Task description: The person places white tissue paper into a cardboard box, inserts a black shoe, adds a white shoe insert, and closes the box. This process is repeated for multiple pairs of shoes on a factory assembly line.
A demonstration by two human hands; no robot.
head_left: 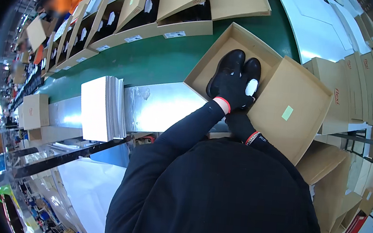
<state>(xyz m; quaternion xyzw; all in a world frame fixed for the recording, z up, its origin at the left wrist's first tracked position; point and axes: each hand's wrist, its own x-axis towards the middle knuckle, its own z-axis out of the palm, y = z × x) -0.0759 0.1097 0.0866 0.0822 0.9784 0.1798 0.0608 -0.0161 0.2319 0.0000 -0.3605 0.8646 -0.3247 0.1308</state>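
A pair of black shoes (pixel 233 63) lies in an open cardboard shoebox (pixel 211 53), toes pointing to the far side. White stuffing (pixel 251 87) shows at the opening of the right shoe. My left hand (pixel 232 90), in a black glove with a red cuff, is closed over the shoes near their openings. Below it, at the heel end and the near edge of the box, is my right hand (pixel 239 123), also black-gloved. Its fingers are hidden by the left hand and the shoes. The hinged box lid (pixel 295 98), bearing a pale green sticker, lies folded out to the right.
A green conveyor belt (pixel 156 54) carries a row of open shoeboxes (pixel 152 31). A stack of white paper sheets (pixel 99 107) stands on the metal ledge (pixel 165 105). Closed boxes (pixel 330 86) fill the right side. A person in orange (pixel 69 2) is at the far left.
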